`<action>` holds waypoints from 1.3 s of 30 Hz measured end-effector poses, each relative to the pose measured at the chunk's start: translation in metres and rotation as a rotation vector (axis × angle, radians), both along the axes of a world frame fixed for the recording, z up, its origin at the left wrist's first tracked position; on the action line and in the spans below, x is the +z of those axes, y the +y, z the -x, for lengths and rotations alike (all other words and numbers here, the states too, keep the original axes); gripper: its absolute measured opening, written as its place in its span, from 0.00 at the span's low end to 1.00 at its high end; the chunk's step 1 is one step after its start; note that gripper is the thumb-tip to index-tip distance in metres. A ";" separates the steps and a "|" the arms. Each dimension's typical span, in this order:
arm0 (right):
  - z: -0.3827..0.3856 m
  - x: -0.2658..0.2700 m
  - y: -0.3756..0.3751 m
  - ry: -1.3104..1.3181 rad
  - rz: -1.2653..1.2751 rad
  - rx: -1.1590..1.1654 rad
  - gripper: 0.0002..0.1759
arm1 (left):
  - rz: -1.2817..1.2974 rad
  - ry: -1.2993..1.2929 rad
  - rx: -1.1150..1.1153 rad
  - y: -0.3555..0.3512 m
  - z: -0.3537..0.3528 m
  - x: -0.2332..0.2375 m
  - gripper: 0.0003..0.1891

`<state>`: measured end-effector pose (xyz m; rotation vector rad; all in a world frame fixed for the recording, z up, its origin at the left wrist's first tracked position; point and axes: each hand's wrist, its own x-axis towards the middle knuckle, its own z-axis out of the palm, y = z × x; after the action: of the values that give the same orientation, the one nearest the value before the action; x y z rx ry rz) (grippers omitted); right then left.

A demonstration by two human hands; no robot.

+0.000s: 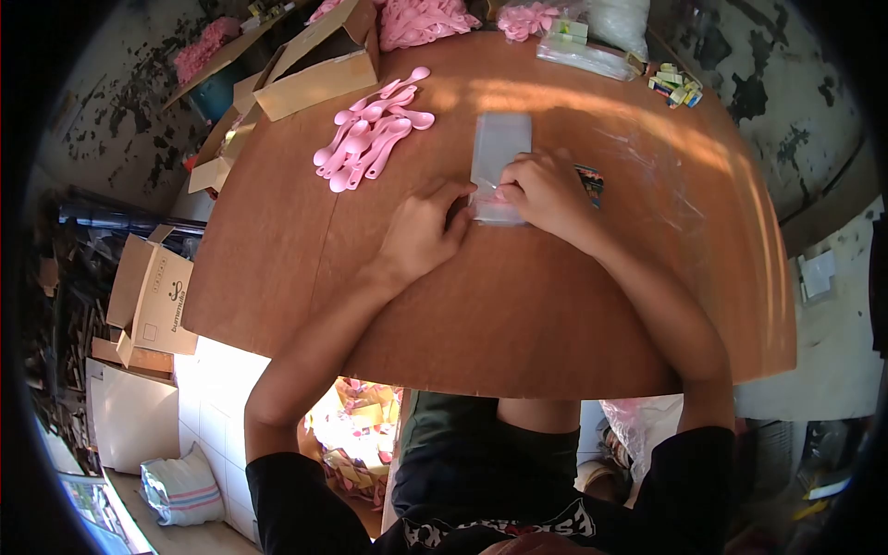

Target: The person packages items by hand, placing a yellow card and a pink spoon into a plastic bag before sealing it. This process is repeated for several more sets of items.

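Observation:
A clear plastic bag lies flat on the table in front of me. At its left edge, near the lower end, my left hand is closed, with thumb and fingertip pinched on the plastic. My right hand rests over the bag's right side, its fingers pinched on a pink piece. That piece shows only in part at the fingertips, and I cannot tell its full shape. Dark printed cards peek out beside my right wrist. Left of the bag is a loose pile of pink spoons.
The brown table has a curved edge. An open cardboard box stands at the back left, near pink bagged goods. Plastic bags and small yellow-green boxes sit at the back right. A carton stands lower left.

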<state>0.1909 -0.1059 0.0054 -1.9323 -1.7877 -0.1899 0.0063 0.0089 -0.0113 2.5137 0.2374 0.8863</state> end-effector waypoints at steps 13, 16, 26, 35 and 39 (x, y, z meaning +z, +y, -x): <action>0.001 0.007 0.003 -0.111 0.058 -0.059 0.10 | -0.197 0.039 0.047 0.000 0.004 -0.007 0.12; 0.005 0.028 0.006 -0.075 0.146 -0.005 0.11 | -0.213 0.033 0.052 0.001 0.005 -0.008 0.13; 0.008 0.038 0.020 0.015 0.165 0.023 0.11 | -0.141 0.014 0.045 0.002 0.005 -0.011 0.16; -0.005 0.041 0.023 0.230 0.341 0.008 0.11 | -0.118 0.006 0.030 0.005 0.006 -0.012 0.19; -0.010 0.048 0.025 0.359 0.451 -0.026 0.12 | -0.158 0.015 0.010 0.006 0.005 -0.015 0.18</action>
<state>0.2009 -0.0808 0.0536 -2.1178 -1.6561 0.5645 0.0015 0.0152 -0.0264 2.6678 0.1921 0.9235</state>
